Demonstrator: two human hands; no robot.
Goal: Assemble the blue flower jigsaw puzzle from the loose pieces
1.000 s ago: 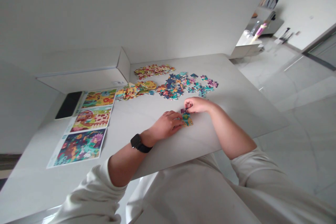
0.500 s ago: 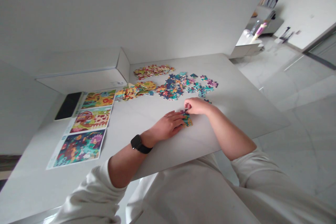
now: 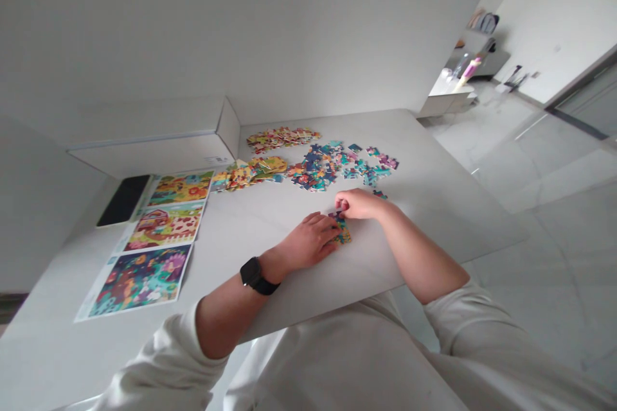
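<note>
A small joined section of jigsaw puzzle (image 3: 344,235) lies on the table in front of me, partly covered by my hands. My left hand (image 3: 312,241) rests flat on its left side, fingers stretched over its edge. At the upper right edge of the section, my right hand (image 3: 357,203) has its fingers curled in a pinch on a puzzle piece that is mostly hidden. Just behind that hand lies a loose dark teal puzzle piece (image 3: 380,194). Farther back is a spread of blue, teal and purple puzzle pieces (image 3: 315,167).
Yellow puzzle pieces (image 3: 245,173) and a reddish pile (image 3: 279,138) lie toward the wall. On the left are a picture sheet (image 3: 164,228) with three scenes, a black phone (image 3: 123,200) and a white box (image 3: 159,155). The table's (image 3: 453,212) right edge borders the floor.
The view has tilted slightly, so the scene sits a little lower. Both hands stay at the puzzle section, the right hand still pinching at its upper edge.
</note>
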